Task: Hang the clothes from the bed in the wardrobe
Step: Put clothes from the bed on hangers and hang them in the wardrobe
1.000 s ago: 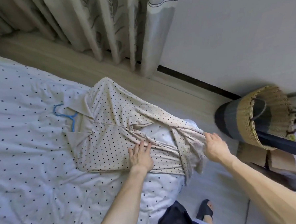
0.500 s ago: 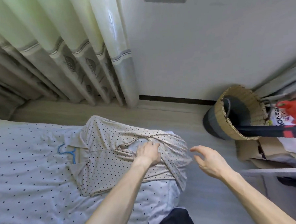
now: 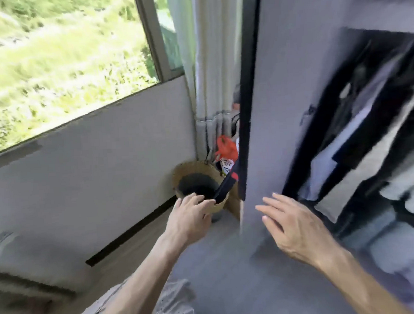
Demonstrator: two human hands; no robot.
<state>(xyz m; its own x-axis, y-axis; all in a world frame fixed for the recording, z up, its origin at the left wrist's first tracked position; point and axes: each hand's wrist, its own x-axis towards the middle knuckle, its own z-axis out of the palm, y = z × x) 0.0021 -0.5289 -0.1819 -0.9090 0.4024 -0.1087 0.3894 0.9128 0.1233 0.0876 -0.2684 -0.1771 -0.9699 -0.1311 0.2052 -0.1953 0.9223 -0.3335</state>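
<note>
Both hands are up and empty, fingers spread: the left hand (image 3: 190, 220) before a woven basket (image 3: 189, 168), the right hand (image 3: 298, 226) by the wardrobe (image 3: 282, 105) door's edge. The dotted garment (image 3: 177, 304) lies low beneath the left forearm, nearer that hand, its long axis hidden. Hanging clothes (image 3: 368, 136) crowd the open wardrobe at right, with bare floor (image 3: 230, 263) between.

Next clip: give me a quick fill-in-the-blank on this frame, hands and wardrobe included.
1. The left hand and right hand both hold ___.
2. Dark and light clothes hang inside the open ___.
3. Beyond the left hand stands a woven ___.
4. The polka-dot garment shows at the picture's ___ edge.
Missing: nothing; wardrobe; basket; bottom.
</note>
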